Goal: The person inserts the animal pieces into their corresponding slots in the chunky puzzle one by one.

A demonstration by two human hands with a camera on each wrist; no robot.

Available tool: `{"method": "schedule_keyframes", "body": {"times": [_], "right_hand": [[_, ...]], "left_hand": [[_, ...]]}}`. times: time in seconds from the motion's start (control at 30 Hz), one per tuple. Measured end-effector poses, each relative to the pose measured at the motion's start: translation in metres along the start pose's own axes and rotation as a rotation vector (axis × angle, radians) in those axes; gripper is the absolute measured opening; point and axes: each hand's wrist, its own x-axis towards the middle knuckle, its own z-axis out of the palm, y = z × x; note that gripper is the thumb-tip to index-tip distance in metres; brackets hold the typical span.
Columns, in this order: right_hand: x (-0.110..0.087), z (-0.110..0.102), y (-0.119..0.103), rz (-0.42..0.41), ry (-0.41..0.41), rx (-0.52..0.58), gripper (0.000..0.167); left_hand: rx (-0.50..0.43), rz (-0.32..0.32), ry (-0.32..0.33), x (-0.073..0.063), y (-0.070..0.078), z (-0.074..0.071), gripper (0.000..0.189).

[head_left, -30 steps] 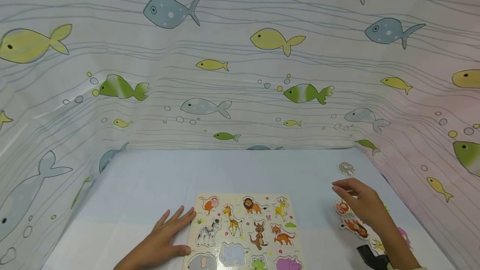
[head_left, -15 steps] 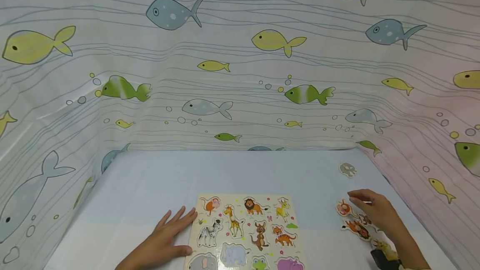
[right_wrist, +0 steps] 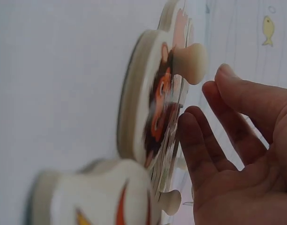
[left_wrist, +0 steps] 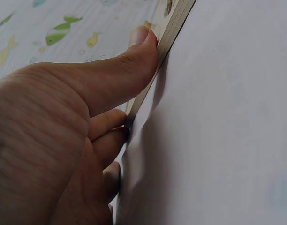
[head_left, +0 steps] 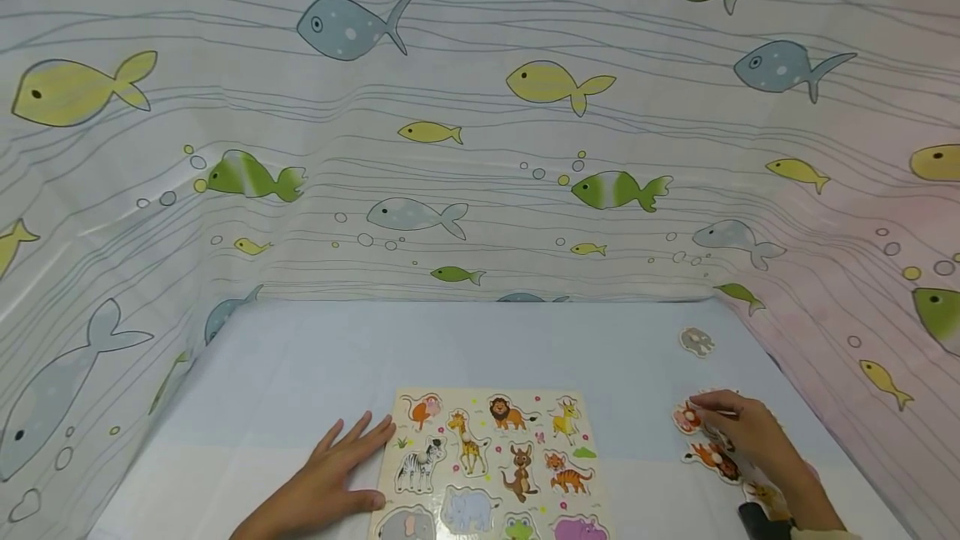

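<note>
My left hand (head_left: 322,473) lies with spread fingers beside a wooden animal puzzle board (head_left: 597,500), fingertips and thumb at its left edge. The left wrist view shows the thumb against the board's wooden side (left_wrist: 171,37). To the right, my right hand (head_left: 750,432) hovers over loose knobbed animal pieces, fingertips right at the red-orange monkey piece (head_left: 686,417). A lion piece (head_left: 708,461) lies just below it. In the right wrist view, thumb and fingers are parted, with nothing between them, near a lion-like piece (right_wrist: 157,103) with a round wooden knob (right_wrist: 194,63).
A grey elephant piece (head_left: 697,342) lies apart, farther back on the white table (head_left: 480,340). A yellowish piece (head_left: 761,492) is partly covered by the black wrist camera (head_left: 761,521). Fish-patterned cloth (head_left: 480,173) hangs around the back and sides.
My right hand has come down and nearer, from beside the grey elephant piece to the monkey piece. The left hand stays at the board's edge.
</note>
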Motion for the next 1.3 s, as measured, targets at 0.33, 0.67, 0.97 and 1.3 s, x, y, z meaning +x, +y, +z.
{"method": "schedule_keyframes", "body": {"times": [0.33,0.67,0.97,1.3], "right_hand": [[0.002,0.003,0.013,-0.228,-0.072,0.094,0.029],[0.004,0.006,0.014,-0.366,-0.020,-0.057,0.026],[0.004,0.006,0.016,-0.388,0.005,-0.070,0.022],[0.011,0.010,0.001,-0.266,-0.004,-0.064,0.020]], "left_hand": [[0.052,0.051,0.046,0.000,0.000,0.001,0.083],[0.037,0.017,0.022,0.000,0.001,0.000,0.085],[0.048,0.045,0.049,0.002,0.000,0.001,0.084],[0.018,0.027,0.033,0.002,-0.001,0.000,0.085]]}}
